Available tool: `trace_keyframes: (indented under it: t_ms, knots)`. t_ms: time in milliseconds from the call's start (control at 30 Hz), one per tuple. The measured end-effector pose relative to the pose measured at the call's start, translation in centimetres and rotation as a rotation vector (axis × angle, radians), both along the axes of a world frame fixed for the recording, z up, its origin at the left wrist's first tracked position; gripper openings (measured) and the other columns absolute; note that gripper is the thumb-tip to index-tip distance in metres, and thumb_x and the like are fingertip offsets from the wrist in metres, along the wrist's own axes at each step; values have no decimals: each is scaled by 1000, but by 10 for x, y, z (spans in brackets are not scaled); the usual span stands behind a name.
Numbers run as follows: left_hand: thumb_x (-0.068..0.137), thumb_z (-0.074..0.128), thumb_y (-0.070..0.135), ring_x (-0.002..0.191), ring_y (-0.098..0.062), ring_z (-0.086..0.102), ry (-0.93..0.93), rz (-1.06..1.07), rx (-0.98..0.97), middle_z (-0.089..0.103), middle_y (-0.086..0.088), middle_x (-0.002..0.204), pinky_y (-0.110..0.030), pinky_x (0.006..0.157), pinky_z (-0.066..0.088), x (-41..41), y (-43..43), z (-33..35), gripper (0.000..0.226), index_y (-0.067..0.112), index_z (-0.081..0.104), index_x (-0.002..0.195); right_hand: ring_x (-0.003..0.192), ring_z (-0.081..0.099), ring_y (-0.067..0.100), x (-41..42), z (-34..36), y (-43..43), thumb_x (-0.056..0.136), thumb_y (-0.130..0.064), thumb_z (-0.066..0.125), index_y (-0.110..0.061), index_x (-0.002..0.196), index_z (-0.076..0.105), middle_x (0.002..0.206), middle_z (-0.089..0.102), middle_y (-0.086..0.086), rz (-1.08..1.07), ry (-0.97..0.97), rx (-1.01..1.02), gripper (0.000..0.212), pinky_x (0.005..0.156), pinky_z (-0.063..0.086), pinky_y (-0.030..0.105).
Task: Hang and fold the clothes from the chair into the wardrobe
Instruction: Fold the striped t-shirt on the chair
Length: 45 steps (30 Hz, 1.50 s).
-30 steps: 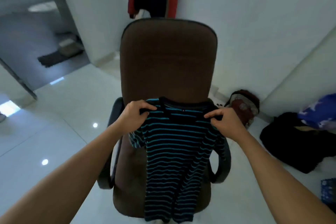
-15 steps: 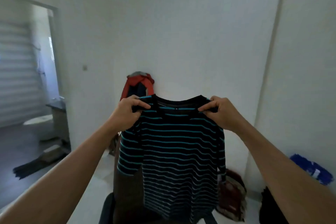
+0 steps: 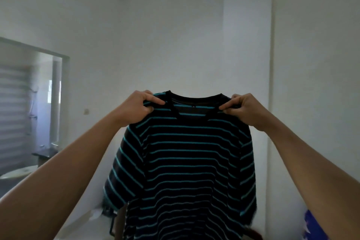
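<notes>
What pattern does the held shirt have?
The shirt is black with thin teal horizontal stripes and a plain black collar, seen in the head view.

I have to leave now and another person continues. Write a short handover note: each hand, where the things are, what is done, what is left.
Left hand: pinch grip on one shoulder of the striped shirt, beside the collar.
Right hand: same grip on the other shoulder.
Shirt: held up, spread, hanging free before the white wall. The wardrobe is not in view.
Done: shirt is in hand.
Left: hang or fold it in the wardrobe; other clothes cannot be judged here.
</notes>
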<state>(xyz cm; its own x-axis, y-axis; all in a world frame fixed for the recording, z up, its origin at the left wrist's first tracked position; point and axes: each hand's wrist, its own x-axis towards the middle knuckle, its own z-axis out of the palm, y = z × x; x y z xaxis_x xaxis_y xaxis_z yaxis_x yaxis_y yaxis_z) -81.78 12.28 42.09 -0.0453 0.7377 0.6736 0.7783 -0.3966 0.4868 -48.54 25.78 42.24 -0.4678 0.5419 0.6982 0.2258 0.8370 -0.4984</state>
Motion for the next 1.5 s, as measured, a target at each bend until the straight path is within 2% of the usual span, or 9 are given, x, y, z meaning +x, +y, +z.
trace_keyframes:
  t_ms: [167,533,767,900,1033,1133,1267,1400,1500]
  knots:
    - [95,56,-6,110,-13,60,-6,-94,-13,61,6,114,-33,106,48,-1,-3,10,44,31,78,106,73,56,8,12,11,-8,85,-13,77,-24,92,81,81,58,-2,-34,-16,54,14,70,45,15]
    - [92,61,-5,114,-11,61,-45,-166,-16,67,12,119,-33,105,49,8,5,18,43,31,77,109,98,66,10,34,16,-8,73,-15,88,-26,98,79,101,69,-10,-54,-50,74,28,93,49,23]
    - [88,70,1,111,-10,61,-64,-145,37,67,11,117,-32,103,49,17,18,22,36,31,77,107,99,66,6,41,16,0,78,-12,84,-25,104,77,106,70,-10,-147,-28,133,30,97,51,24]
    - [88,72,5,109,-9,61,2,6,51,68,9,116,-32,106,47,21,37,19,31,32,77,101,101,66,5,40,17,7,79,-22,83,-32,100,76,106,71,-11,-224,-103,117,24,99,52,31]
    - [86,75,23,118,-16,57,213,306,-109,64,6,131,-34,106,44,28,51,16,25,39,75,105,109,57,11,27,12,10,73,-52,81,-38,102,75,106,66,-13,-431,-283,70,33,111,36,41]
    - [86,76,22,110,-19,63,146,335,-296,68,2,123,-31,97,51,43,54,12,31,20,73,117,101,57,13,17,7,9,77,-50,80,-28,109,75,102,60,-11,-472,-331,-44,39,97,45,33]
    - [90,71,9,73,-18,72,-188,173,-409,70,-9,102,-28,60,58,61,55,7,31,3,66,121,67,67,18,8,0,18,80,-38,80,-9,93,78,85,74,12,-370,-191,-225,32,72,60,35]
    - [87,72,15,93,-17,71,-193,156,-283,72,-3,106,-34,86,59,59,60,1,33,11,68,120,82,70,18,13,-2,8,82,-43,78,-15,101,75,91,73,0,-381,-126,-267,34,62,58,34]
    - [79,76,17,100,-12,64,-149,145,-123,70,1,113,-26,90,52,59,56,0,25,20,76,104,63,54,9,20,1,2,73,-48,84,-17,99,74,70,57,-10,-402,-70,-273,41,53,41,23]
